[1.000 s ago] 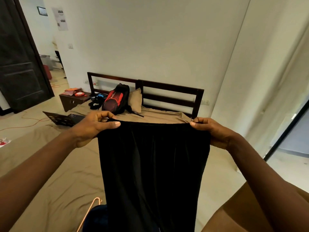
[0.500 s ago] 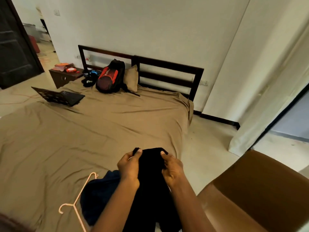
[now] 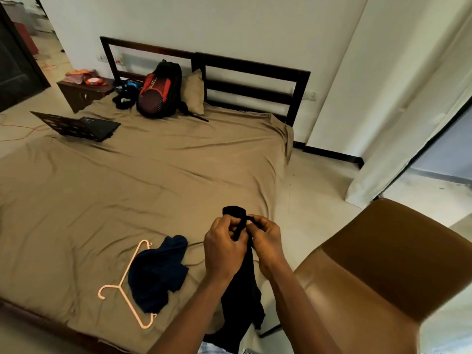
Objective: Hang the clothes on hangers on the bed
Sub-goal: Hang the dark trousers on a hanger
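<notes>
Over the bed (image 3: 153, 187) edge, left hand (image 3: 223, 249) and right hand (image 3: 265, 241) pinch bunched black cloth (image 3: 242, 290), maybe trousers.

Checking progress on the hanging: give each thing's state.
black garment, bunched narrow, held up in both hands, unhung
left hand, gripping its top
right hand, pinching its top
pink hanger, flat on the bed, carrying nothing
blue garment, crumpled on the bed, unhung
laptop, open
backpack, upright

Black garment (image 3: 241, 290), navy one (image 3: 155, 274), pink hanger (image 3: 127, 284) (tan sheet (image 3: 127, 187)).
</notes>
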Demonstrator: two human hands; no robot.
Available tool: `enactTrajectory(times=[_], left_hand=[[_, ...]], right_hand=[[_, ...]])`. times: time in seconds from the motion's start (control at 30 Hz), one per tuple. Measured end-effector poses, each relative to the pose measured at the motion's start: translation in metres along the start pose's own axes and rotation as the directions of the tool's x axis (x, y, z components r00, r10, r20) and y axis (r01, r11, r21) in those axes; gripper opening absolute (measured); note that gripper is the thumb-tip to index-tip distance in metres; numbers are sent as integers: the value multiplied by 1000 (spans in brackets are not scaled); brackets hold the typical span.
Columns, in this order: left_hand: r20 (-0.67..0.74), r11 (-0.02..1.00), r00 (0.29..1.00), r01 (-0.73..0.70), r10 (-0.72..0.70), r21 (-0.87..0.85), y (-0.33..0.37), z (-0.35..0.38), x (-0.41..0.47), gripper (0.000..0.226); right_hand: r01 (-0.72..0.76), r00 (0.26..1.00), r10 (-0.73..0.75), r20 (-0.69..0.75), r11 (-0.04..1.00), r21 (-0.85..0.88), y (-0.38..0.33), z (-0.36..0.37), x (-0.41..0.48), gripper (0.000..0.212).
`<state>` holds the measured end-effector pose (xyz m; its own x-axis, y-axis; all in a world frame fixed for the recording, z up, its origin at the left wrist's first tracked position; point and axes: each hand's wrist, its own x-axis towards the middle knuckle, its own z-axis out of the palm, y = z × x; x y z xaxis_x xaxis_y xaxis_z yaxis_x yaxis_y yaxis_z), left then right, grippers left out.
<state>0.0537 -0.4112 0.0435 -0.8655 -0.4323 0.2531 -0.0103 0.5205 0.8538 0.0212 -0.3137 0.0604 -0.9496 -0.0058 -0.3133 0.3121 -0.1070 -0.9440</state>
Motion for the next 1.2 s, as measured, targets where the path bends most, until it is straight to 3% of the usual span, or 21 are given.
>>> enactTrajectory(times=[0.13, 0.27, 0.37, 0.47, 0.57, 0.67, 0.73, 0.8, 0.83, 0.9, 0.93, 1.0, 1.03, 1.1, 1.13, 1.2], left_hand=[[52, 997, 997, -52, 54, -51, -4, -1, -7, 12], [172, 978, 984, -1, 38, -208, -2, -9, -9, 32], [187, 983, 970, -136, 157, -122, -8, -24, 4, 57], [356, 947, 891, -318, 281, 50, -5, -36, 18, 85], [509, 912, 802, -403, 312, 76, 1, -34, 26, 68], [512, 907, 805, -407, 300, 110, 6, -36, 35, 49], [453, 859, 837, -449, 307, 246, 10, -39, 42, 45], [353, 839, 896, -399, 270, 371, 20, -43, 53, 41], [303, 840, 924, -349, 234, 415, 26, -45, 60, 39], [250, 845, 956, -259, 154, 468, 41, -49, 72, 36], [254, 841, 959, -240, 127, 485, 48, -50, 75, 33], [313, 813, 943, -272, 118, 515, 65, -48, 70, 23], [374, 797, 920, -310, 115, 518, 73, -45, 63, 19], [533, 834, 842, -348, 78, 428, 80, -43, 48, 29], [615, 906, 787, -290, 43, 308, 79, -45, 44, 37], [759, 995, 651, 74, 0, -63, 68, -56, 43, 43]], right_hand=[[23, 993, -24, 116, 1000, 14, 0, -10, -2, 18], [67, 988, -62, 142, 997, -31, -2, -26, -3, 20], [108, 969, -86, 231, 991, -83, -14, -42, -4, 19], [169, 914, -102, 394, 976, -139, -33, -51, -11, 22], [208, 883, -126, 451, 968, -137, -50, -52, -16, 23], [261, 923, -194, 331, 951, -168, -54, -48, -15, 19], [321, 947, -292, 135, 889, -328, -53, -41, -16, 15], [265, 944, -326, -42, 831, -489, -56, -34, -20, 33], [182, 972, -230, -43, 857, -482, -59, -29, -24, 46], [-75, 987, 114, 115, 951, -301, -65, -20, -30, 62], [-207, 938, 250, 239, 960, -190, -67, -15, -33, 70], [-373, 834, 314, 454, 927, 45, -65, -4, -36, 79], [-417, 825, 291, 485, 893, 172, -66, 0, -37, 76], [-449, 864, 299, 405, 822, 350, -68, 4, -34, 60], [-436, 885, 313, 343, 814, 382, -68, 2, -31, 54], [-403, 913, 335, 234, 832, 382, -64, -4, -27, 57]])
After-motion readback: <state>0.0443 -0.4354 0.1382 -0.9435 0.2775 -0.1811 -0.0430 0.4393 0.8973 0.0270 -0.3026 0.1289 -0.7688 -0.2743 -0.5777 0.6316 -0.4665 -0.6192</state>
